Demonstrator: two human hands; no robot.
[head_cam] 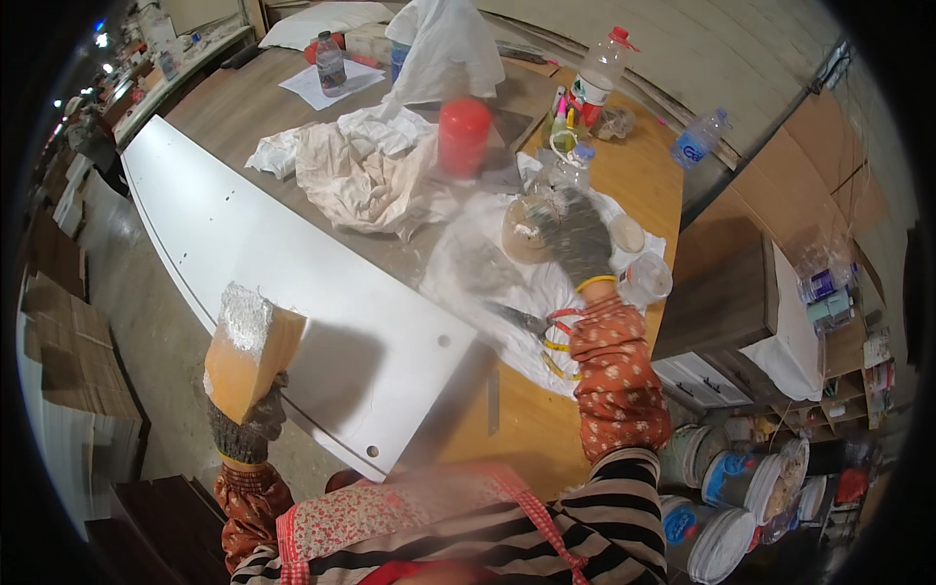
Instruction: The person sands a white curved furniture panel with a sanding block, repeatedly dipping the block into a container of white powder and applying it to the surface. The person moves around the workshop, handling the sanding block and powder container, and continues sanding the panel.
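Observation:
My left hand (248,424), in a dark knit glove, grips an orange foam block (245,365) whose top is covered in whitish material, above the near edge of a long white panel (314,292). My right hand (578,230), gloved and blurred by motion, is at a round tan container (528,228) on a white cloth; whether its fingers hold anything is unclear. Scissors with red and yellow handles (559,329) lie beside the right wrist. Near that hand are a clear plastic cup (645,279) and a round tan lid (627,233). A blurred red cylindrical container (463,139) stands behind.
Crumpled cloth (358,172) lies behind the panel. Plastic bottles, one with a red cap (603,66), stand along the table's far side. A dark wood cabinet (720,292) and several buckets (720,541) are at right. Stacked boards (80,409) stand at left; a person (95,142) is far left.

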